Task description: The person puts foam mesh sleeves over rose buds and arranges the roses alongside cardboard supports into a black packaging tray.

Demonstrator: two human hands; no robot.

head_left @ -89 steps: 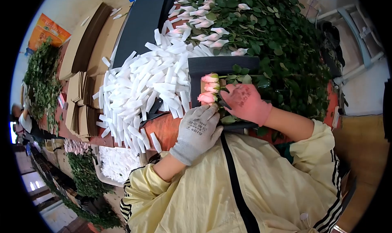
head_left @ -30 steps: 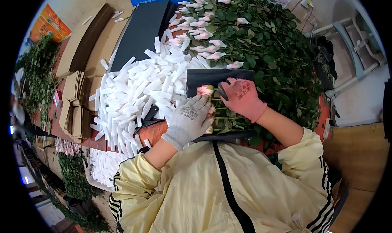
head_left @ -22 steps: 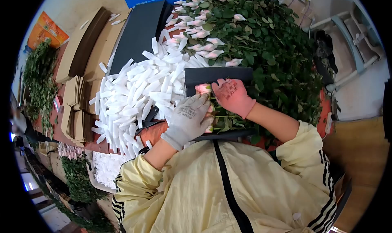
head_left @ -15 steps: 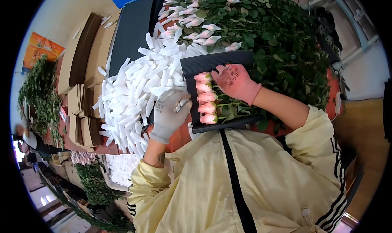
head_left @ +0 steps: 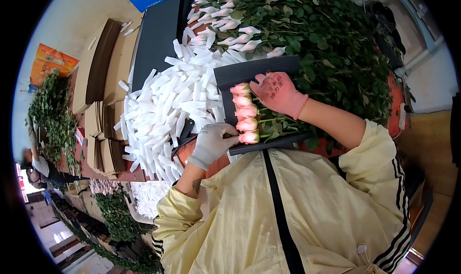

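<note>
Several pink roses [head_left: 247,111] lie in a row on a black corrugated sheet [head_left: 257,70], blooms toward the left and stems toward the right. My left hand [head_left: 211,143], in a whitish-grey glove, has its fingers pressed together at the bloom edge of the nearest rose; whether anything is between the fingertips cannot be seen. My right hand [head_left: 277,94], in a pink glove with dark printing, is closed at the green base of the farthest rose. Its palm side is hidden. A dark object [head_left: 185,132] lies left of my left hand.
White foam sleeves [head_left: 163,106] are piled to the left. Behind the sheet lie white-sleeved roses [head_left: 240,36] with leafy stems [head_left: 326,53]. Folded cardboard [head_left: 98,62] and black sheets [head_left: 156,38] stand at the far left. Another person [head_left: 36,163] is at the left edge.
My left hand has moved right and down from the sleeve pile to the nearest rose. A white piece visible at its fingers before no longer shows. My right hand stays nearly in place.
</note>
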